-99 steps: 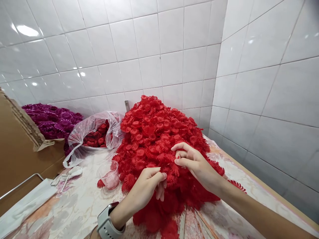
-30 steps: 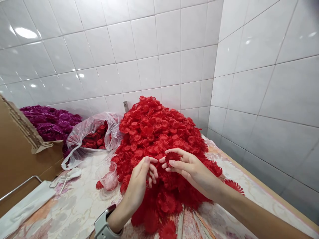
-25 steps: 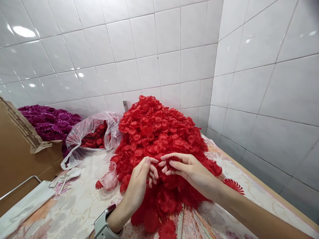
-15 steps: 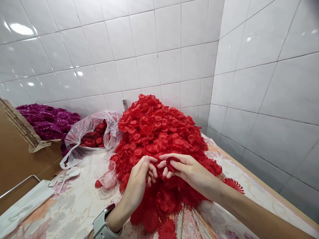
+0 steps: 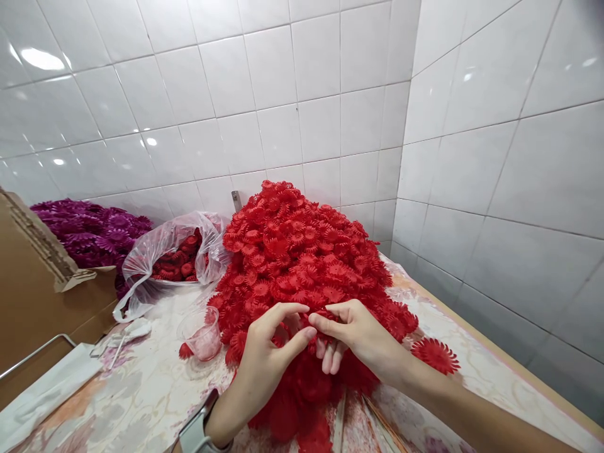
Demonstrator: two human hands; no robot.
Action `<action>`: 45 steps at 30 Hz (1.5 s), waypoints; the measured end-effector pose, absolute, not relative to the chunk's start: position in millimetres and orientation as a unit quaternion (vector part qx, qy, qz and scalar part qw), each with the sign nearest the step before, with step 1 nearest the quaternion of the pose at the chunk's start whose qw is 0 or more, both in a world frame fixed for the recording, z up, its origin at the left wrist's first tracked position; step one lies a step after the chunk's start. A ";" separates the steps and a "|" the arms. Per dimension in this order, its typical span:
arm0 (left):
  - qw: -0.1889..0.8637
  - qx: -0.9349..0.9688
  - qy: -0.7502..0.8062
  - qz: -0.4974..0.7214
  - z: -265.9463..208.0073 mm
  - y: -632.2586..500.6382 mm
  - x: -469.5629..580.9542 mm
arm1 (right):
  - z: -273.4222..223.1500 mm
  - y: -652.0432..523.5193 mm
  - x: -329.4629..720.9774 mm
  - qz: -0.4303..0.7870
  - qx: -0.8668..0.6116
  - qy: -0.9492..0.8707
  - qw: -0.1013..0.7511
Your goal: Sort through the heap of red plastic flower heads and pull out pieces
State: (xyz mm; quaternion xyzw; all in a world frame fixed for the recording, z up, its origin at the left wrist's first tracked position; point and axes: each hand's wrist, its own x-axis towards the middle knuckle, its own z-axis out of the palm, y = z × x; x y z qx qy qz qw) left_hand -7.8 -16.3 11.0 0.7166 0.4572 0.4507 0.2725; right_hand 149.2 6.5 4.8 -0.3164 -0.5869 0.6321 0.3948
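My left hand, with a watch on its wrist, curls its thumb and index finger toward a small red fabric flower, gripping its left edge. On the other side my right hand pinches the same flower between thumb and index finger, its other fingers curled below. Most of this flower is hidden by the fingers. Both hands are just in front of a tall heap of red fabric flowers. More red flowers lie under the hands, and a single flower lies to the right.
A clear plastic cup stands left of the heap. Behind it are a plastic bag of red flowers and a purple flower pile. A cardboard box is at far left. Tiled walls bound the patterned tabletop.
My hands have come together at the flower, which the right hand alone held before. The left thumb and index finger have moved right onto it.
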 end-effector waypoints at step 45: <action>0.005 0.796 0.360 0.486 6.9 -9.0 -13.6 | 14.1 4.2 152.3 0.546 -0.299 -0.705 0.339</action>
